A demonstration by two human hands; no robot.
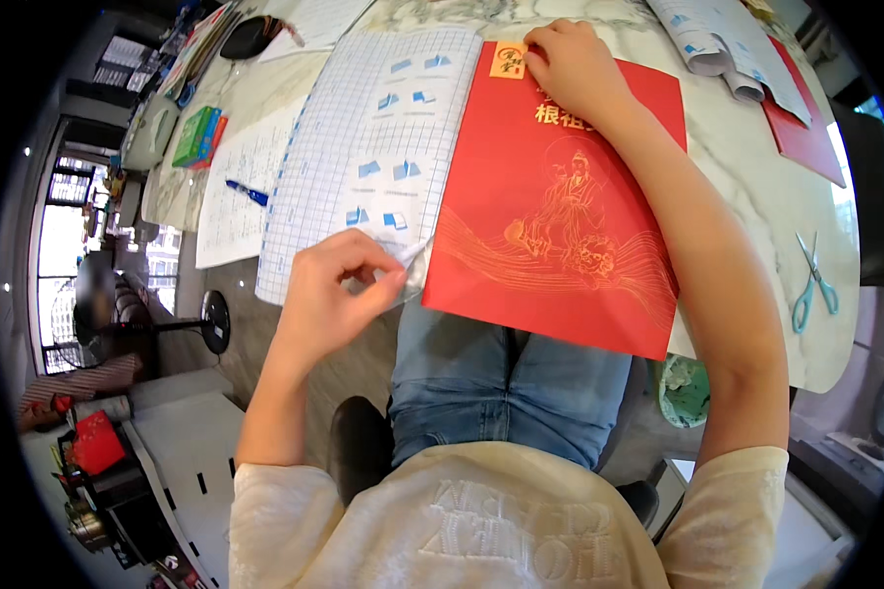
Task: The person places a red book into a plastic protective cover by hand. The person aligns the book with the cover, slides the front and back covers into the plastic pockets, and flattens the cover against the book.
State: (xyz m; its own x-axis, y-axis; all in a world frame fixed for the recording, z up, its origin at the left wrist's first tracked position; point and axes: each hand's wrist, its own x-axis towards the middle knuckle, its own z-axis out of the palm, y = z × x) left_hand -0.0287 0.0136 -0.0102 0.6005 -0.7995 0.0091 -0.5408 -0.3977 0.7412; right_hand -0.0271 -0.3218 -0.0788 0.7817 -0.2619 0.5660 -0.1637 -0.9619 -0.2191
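Observation:
A large red book (552,213) with a gold line drawing and a yellow label (508,60) near its top lies before me, its bottom edge over my lap. My right hand (571,70) rests across the book's top edge, fingers bent beside the label; whether they grip it is hidden. Along the book's left side extends a sheet of book-covering film (317,147), its backing printed with a blue grid and small folding diagrams. My left hand (346,287) pinches the lower right corner of this sheet between thumb and finger, where clear film (417,278) shows.
Light-blue-handled scissors (814,283) lie on the marble table (737,184) at right. Rolled printed sheets (707,51) and a red folder (803,140) are at the far right. At left are a blue pen (247,193), written paper (225,228) and small coloured boxes (199,138).

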